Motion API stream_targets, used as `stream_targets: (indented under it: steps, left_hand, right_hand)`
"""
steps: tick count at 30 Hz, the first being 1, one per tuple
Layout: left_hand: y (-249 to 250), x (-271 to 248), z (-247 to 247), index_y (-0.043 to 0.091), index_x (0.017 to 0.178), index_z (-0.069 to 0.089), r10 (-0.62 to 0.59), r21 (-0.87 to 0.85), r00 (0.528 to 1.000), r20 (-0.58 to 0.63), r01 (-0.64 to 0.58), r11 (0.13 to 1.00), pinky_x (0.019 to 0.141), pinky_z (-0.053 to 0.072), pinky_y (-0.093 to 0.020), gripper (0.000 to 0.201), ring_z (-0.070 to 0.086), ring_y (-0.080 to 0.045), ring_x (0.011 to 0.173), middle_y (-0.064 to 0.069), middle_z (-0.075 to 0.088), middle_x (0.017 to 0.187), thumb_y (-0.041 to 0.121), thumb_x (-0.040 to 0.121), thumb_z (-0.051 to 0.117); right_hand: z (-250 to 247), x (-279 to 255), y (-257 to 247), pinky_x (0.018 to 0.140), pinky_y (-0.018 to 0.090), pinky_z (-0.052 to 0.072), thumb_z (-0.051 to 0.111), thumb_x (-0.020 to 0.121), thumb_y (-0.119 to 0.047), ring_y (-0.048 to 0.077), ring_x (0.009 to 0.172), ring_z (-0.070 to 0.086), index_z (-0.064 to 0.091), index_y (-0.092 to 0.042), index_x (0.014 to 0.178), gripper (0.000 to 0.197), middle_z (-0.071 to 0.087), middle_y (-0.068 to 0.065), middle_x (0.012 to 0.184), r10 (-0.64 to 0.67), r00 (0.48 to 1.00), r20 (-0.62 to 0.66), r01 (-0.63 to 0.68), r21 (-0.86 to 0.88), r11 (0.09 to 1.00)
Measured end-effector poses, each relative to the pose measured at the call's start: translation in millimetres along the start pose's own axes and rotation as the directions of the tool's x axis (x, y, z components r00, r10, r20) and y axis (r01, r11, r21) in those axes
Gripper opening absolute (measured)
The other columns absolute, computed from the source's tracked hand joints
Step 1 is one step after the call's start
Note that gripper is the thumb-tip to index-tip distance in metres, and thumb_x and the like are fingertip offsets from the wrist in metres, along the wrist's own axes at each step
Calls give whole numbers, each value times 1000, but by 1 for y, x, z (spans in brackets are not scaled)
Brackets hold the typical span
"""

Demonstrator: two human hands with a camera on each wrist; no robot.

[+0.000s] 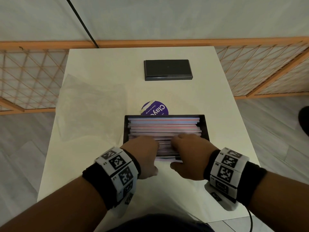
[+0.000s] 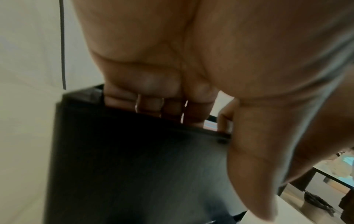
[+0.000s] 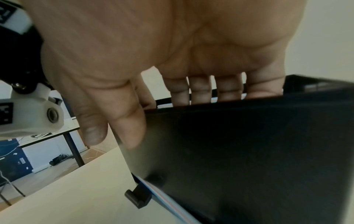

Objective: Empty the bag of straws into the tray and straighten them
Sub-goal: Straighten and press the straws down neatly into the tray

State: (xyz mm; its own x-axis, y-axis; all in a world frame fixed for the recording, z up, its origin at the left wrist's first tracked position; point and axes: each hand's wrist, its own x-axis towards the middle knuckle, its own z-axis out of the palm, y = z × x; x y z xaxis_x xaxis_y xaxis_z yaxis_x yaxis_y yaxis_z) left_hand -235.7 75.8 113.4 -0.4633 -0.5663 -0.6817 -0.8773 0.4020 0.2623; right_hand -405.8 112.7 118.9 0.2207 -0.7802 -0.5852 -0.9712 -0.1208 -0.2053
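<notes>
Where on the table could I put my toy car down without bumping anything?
Bare table lies right of the tray, and between the black lid and purple tub. It's crowded at the tray, where both hands work the straws. The clear bag covers the left.

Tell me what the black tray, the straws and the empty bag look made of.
Black tray: seemingly rigid plastic, matte, with thin straight walls and small moulded feet. Straws: paper or plastic, I cannot tell; thin tubes with red and blue stripes. Bag: thin clear plastic film, glossy, wrinkled and see-through on the table.
</notes>
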Motion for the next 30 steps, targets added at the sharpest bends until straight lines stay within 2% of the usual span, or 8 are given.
stream_targets:
  steps: [3,9,18,22,24,25,27,30]
  left_hand:
    - [-6,4,4,24,119,56,-22,7,999,49,21,1000,98,51,-40,47,57,-20,110,5,53,118,48,82,73]
    - [-11,12,10,22,127,57,-18,-26,1000,-24,18,999,104,48,-40,57,53,-21,119,3,50,127,47,80,74]
    - [-12,10,7,21,124,58,-30,-40,999,-36,29,999,102,49,-39,52,55,-21,117,2,54,124,47,81,74]
    - [-6,-9,-6,30,93,44,-4,-87,970,-245,-18,996,90,48,-32,36,53,-16,100,10,50,105,48,79,72]
    - [-6,-15,-10,33,102,41,27,-43,907,-420,-49,998,94,43,-35,47,47,-15,107,11,46,113,57,73,70]
    - [-8,-15,-10,33,117,40,28,-10,887,-461,-37,999,103,39,-40,63,42,-16,119,10,41,126,62,69,69]
    - [-15,-10,-5,31,148,16,-6,47,927,-375,26,999,120,17,-56,108,14,-25,147,2,9,157,72,64,69]
    - [-21,-1,9,23,154,-18,-31,204,963,-267,87,975,117,-8,-65,134,-28,-33,149,-2,-38,157,81,66,63]
  right_hand:
    - [8,1,1,86,39,54,64,81,-53,20,95,59,56,-24,103,37,55,-6,100,32,996,87,-28,-40,999]
    - [15,8,3,93,43,52,66,77,-53,25,112,54,56,-23,119,52,52,-2,121,57,996,62,-56,-26,998]
    - [15,7,6,90,37,53,64,76,-54,21,104,60,61,-24,109,44,58,-5,111,77,994,75,-76,-20,997]
    - [9,-6,6,87,37,52,59,77,-59,22,102,59,59,-26,106,44,60,-7,108,-5,995,-97,1,-40,999]
    - [10,-11,7,91,41,50,55,70,-67,26,108,56,58,-26,116,61,60,-3,116,-57,956,-288,36,-78,996]
    - [11,-11,8,97,46,48,51,66,-72,30,117,54,55,-23,125,76,58,1,128,-68,933,-354,36,-98,995]
    - [17,-5,10,114,55,30,43,63,-80,38,145,29,33,-17,150,108,31,11,159,-45,950,-308,4,-133,991]
    - [31,5,16,121,56,-3,42,68,-86,35,151,-15,-10,-16,157,124,-17,9,165,-5,990,-142,-19,-169,985]
